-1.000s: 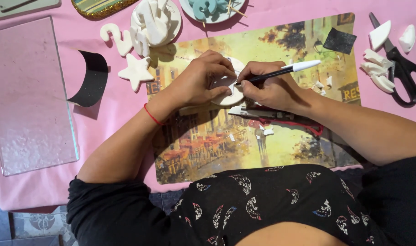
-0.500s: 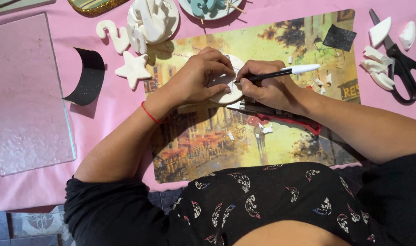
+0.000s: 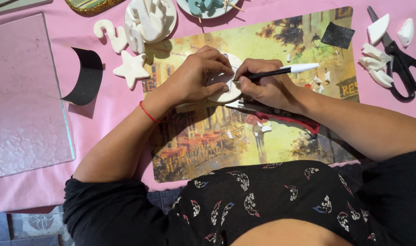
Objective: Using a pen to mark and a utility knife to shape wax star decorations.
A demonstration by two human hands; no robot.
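My left hand [image 3: 196,77] presses down on a flat white round piece [image 3: 225,86] that lies on a painted placemat [image 3: 272,136]. My right hand [image 3: 265,84] grips a black pen with a white cap [image 3: 285,70], its tip touching the white piece between my two hands. A red thread circles my left wrist. Under my right hand a red-handled cutter [image 3: 281,116] lies on the placemat.
Black scissors [image 3: 399,59] and white offcuts [image 3: 374,68] lie at the right. A white star [image 3: 131,68], a curled white shape [image 3: 110,34] and stacked white shapes [image 3: 148,18] sit at the top. A glass sheet [image 3: 25,95] and a black curved piece [image 3: 85,77] lie left on the pink cloth.
Both hands stay together on the white piece; the pen shifts only slightly. The view has drifted a little.
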